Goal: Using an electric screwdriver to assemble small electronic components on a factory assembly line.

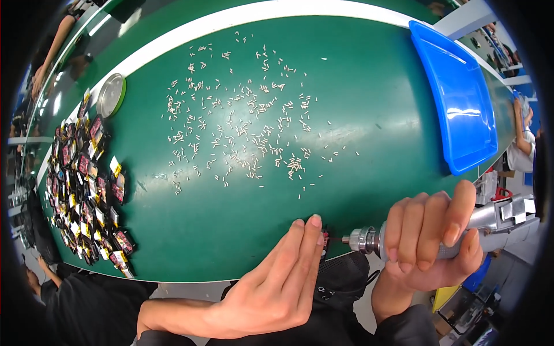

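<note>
My right hand (430, 236) is wrapped round a grey power screwdriver (362, 240) lying nearly level. Its thin bit points left at a small black part with reddish-pink on it (326, 237), near the table's front edge. My left hand (277, 282) has its straight fingers pressed together against that part. Those fingers cover most of it, and I cannot tell whether the bit tip touches it. Beyond both hands, many small pale metal pins or screws (242, 130) lie scattered over the green table (369, 173).
Small black units with pink and yellow labels (86, 190) are heaped at the table's left edge. Behind the heap stands a round, shallow, green-rimmed tin (112, 96). A blue plastic tray (467, 104) occupies the right end. Other people sit at the left and far right.
</note>
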{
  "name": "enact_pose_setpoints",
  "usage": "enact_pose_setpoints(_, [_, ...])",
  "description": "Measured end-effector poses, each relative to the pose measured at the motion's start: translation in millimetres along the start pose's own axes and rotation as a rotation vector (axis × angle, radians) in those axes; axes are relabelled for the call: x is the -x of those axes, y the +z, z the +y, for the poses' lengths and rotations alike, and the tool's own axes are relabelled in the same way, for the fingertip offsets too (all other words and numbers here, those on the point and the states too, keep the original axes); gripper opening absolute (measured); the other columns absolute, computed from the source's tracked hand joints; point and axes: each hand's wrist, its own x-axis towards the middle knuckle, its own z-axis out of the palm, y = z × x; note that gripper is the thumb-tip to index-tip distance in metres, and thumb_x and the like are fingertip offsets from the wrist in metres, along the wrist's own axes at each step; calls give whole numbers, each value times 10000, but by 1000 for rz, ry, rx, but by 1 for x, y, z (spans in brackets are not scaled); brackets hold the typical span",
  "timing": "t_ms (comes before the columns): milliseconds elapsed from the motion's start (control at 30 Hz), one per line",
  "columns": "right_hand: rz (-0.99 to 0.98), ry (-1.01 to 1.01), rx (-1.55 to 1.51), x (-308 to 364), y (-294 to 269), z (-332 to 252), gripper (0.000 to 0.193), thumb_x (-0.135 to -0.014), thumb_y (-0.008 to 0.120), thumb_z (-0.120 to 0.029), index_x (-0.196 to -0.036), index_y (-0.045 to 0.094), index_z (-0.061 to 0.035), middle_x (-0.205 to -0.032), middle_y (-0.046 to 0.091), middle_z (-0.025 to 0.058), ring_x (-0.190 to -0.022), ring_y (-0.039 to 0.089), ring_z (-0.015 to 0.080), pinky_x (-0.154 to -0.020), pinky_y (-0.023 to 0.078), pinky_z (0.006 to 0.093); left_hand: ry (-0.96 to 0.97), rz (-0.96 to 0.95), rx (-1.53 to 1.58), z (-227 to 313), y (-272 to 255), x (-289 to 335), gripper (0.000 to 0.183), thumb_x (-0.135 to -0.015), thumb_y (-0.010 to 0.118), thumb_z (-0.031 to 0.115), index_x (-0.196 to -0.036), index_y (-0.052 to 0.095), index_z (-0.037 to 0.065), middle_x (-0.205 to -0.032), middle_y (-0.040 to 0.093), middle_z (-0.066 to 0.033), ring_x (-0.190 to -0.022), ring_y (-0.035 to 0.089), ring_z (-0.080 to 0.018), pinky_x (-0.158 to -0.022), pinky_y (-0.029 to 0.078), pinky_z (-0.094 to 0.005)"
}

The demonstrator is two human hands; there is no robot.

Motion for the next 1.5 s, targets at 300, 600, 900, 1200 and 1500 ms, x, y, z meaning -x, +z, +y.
enact_pose_setpoints(300, [-41,16,35,-7,8,4,234,-927,542,-237,-797,423,-81,-487,463,7,-366,439,120,-418,418,264,-66,43,82,2,4,-2,197,-706,672,-22,-887,692,-98,-1015,681,-206,-920,651,-285,-765,554,-291])
enact_pose_setpoints(600, [-95,45,181,-9,20,9,290,-863,664,-198,-714,451,-70,-489,482,13,-376,426,134,-382,366,263,7,5,124,-7,-3,1,304,-687,598,30,-936,663,-131,-1075,647,-246,-977,628,-331,-856,535,-345])
enact_pose_setpoints(900, [-418,175,-71,-25,13,1,218,-772,716,-74,-670,532,-18,-512,551,75,-410,505,188,-408,424,285,9,-38,119,-3,-12,11,410,-745,564,120,-1046,615,-154,-1161,601,-233,-1097,574,-335,-1014,424,-370])
enact_pose_setpoints(1200, [-88,-94,-389,9,-19,9,185,-881,588,-116,-827,426,-44,-429,424,19,-335,405,133,-366,408,289,-745,158,-352,-107,-93,100,463,-807,587,-33,-1265,515,-45,-1265,538,-231,-1144,521,-391,-983,406,-457])
enact_pose_setpoints(1500, [114,35,-471,24,-26,31,115,-897,496,-160,-896,463,-49,-465,351,9,-369,349,130,-426,374,296,-580,137,-146,-116,-51,40,326,-789,673,0,-1109,610,-8,-1105,599,-149,-1031,579,-347,-856,492,-412])
